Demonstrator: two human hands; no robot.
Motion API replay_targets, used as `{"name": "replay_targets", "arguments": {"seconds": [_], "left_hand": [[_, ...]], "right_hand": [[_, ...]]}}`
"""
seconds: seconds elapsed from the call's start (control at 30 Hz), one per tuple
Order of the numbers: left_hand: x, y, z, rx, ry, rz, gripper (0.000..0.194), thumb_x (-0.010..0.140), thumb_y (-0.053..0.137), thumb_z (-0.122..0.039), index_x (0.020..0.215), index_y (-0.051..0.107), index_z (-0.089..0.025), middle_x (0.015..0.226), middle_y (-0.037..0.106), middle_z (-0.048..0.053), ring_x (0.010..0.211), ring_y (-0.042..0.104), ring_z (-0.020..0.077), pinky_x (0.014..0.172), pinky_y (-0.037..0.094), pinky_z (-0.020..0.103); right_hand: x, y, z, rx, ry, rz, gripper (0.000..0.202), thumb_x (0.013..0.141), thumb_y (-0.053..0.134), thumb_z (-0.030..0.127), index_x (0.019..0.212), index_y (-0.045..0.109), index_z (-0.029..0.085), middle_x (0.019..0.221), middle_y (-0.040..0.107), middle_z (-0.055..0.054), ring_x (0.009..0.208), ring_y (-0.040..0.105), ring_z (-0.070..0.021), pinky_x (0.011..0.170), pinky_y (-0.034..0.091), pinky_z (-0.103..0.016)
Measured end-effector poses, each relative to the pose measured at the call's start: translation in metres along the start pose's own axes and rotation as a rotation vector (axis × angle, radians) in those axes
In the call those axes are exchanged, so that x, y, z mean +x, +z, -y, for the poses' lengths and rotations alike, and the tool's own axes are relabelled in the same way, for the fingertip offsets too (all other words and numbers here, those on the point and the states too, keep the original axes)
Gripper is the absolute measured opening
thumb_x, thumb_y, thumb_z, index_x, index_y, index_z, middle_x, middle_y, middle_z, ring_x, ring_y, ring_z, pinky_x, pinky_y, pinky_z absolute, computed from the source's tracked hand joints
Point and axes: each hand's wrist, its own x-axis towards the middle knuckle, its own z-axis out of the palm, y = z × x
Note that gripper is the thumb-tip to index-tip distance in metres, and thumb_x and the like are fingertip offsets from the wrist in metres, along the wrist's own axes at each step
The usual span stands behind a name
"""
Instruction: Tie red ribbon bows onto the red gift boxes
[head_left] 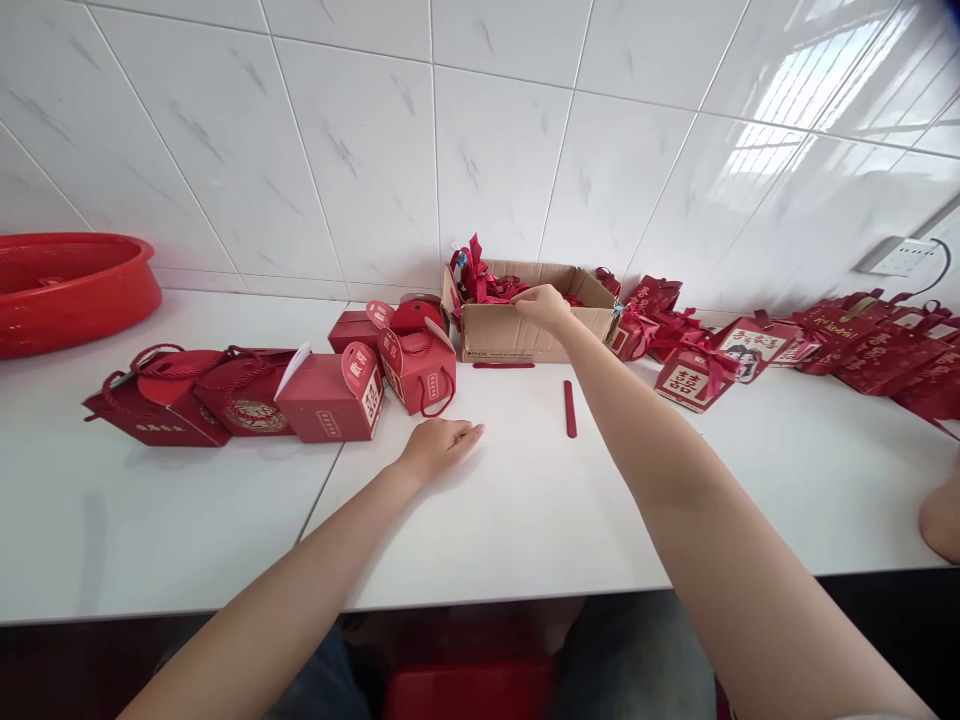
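My right hand (544,305) reaches over the front wall of a low cardboard box (540,335). Its fingers are bent together in a pinch at the red ribbons (487,285) heaped inside; whether a ribbon is firmly held is hard to see. On the white table, my left hand (439,448) rests with fingers curled and nothing visible in them. Just beyond it stands a red gift box (420,370) with a cord handle. One flat dark-red strip (570,408) lies below my right forearm, and another strip (504,365) lies along the cardboard box's front.
More red gift boxes (326,395) with cord handles stand to the left. A red plastic basin (75,300) sits at the far left. Ribboned boxes (690,378) and red bags (885,345) line the right. Another person's arm (941,515) shows at the right edge. A tiled wall (495,150) rises behind.
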Motion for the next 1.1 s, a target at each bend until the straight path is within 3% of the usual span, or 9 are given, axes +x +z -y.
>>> {"name": "replay_targets", "arguments": {"seconds": [0.17,0.27,0.37,0.47,0.6,0.73,0.83,0.97,1.1], "left_hand": [[0.001,0.000,0.000,-0.007,0.003,0.000,0.050,0.093,0.029,-0.053,0.058,0.038,-0.018,0.053,0.042,-0.001,0.056,0.043,0.0149,0.059,0.021,0.030],[0.001,0.001,0.000,-0.008,-0.002,-0.008,0.049,0.093,0.029,-0.051,0.058,0.038,-0.018,0.054,0.044,-0.001,0.056,0.044,0.0147,0.058,0.021,0.030],[0.001,0.002,0.001,-0.008,-0.007,-0.015,0.049,0.093,0.029,-0.050,0.058,0.040,-0.018,0.054,0.046,-0.001,0.057,0.045,0.0148,0.058,0.021,0.030],[0.001,0.003,0.002,-0.007,-0.003,-0.014,0.049,0.093,0.029,-0.051,0.058,0.041,-0.018,0.055,0.048,-0.001,0.058,0.046,0.0150,0.059,0.022,0.029],[0.002,0.004,0.004,-0.004,-0.003,-0.012,0.050,0.094,0.028,-0.052,0.058,0.041,-0.018,0.056,0.050,-0.001,0.058,0.047,0.0149,0.059,0.022,0.029],[0.002,0.005,0.005,-0.003,-0.002,-0.010,0.050,0.094,0.028,-0.052,0.058,0.041,-0.018,0.055,0.050,-0.001,0.058,0.047,0.0149,0.059,0.022,0.029],[0.002,0.005,0.005,-0.005,-0.002,-0.008,0.050,0.094,0.028,-0.052,0.059,0.041,-0.018,0.054,0.048,-0.001,0.057,0.047,0.0149,0.058,0.022,0.029],[0.002,0.005,0.006,-0.004,0.002,-0.005,0.050,0.094,0.028,-0.052,0.059,0.042,-0.019,0.054,0.049,-0.001,0.057,0.047,0.0150,0.059,0.023,0.029],[0.003,0.006,0.006,-0.003,0.003,-0.006,0.051,0.094,0.027,-0.053,0.059,0.041,-0.018,0.055,0.050,-0.001,0.057,0.047,0.0149,0.059,0.022,0.029]], "right_hand": [[-0.012,-0.008,-0.008,0.009,-0.145,0.061,0.030,0.077,0.054,0.009,0.099,0.072,0.016,0.105,0.072,-0.007,0.099,0.066,-0.0158,0.095,0.047,-0.033],[-0.016,-0.007,-0.011,-0.031,-0.147,0.043,0.036,0.078,0.059,0.015,0.114,0.067,0.019,0.114,0.068,-0.008,0.105,0.064,-0.0185,0.099,0.044,-0.037],[-0.016,-0.001,-0.011,-0.102,-0.099,0.006,0.057,0.076,0.068,0.027,0.130,0.055,0.018,0.133,0.054,-0.015,0.115,0.057,-0.0271,0.105,0.035,-0.049],[-0.011,0.006,-0.010,-0.162,-0.069,0.017,0.046,0.073,0.071,0.037,0.112,0.065,0.014,0.132,0.051,-0.018,0.117,0.053,-0.0313,0.107,0.029,-0.052],[-0.003,0.005,-0.010,-0.175,-0.086,0.089,0.023,0.074,0.070,0.038,0.083,0.068,0.017,0.100,0.066,-0.010,0.101,0.059,-0.0279,0.100,0.035,-0.050],[0.000,-0.007,-0.014,-0.111,-0.129,0.124,0.014,0.079,0.065,0.027,0.089,0.069,0.018,0.097,0.070,-0.007,0.093,0.062,-0.0218,0.089,0.045,-0.040],[0.001,-0.012,-0.018,-0.063,-0.154,0.144,0.021,0.077,0.066,0.021,0.097,0.070,0.017,0.104,0.070,-0.009,0.096,0.063,-0.0204,0.087,0.048,-0.035],[0.005,-0.009,-0.020,-0.032,-0.159,0.148,0.043,0.068,0.076,0.028,0.110,0.067,0.024,0.117,0.067,-0.008,0.110,0.059,-0.0254,0.099,0.042,-0.045],[0.011,-0.002,-0.020,-0.011,-0.111,0.144,0.022,0.063,0.080,0.032,0.081,0.071,0.021,0.088,0.071,-0.005,0.101,0.061,-0.0291,0.102,0.031,-0.058]]}}
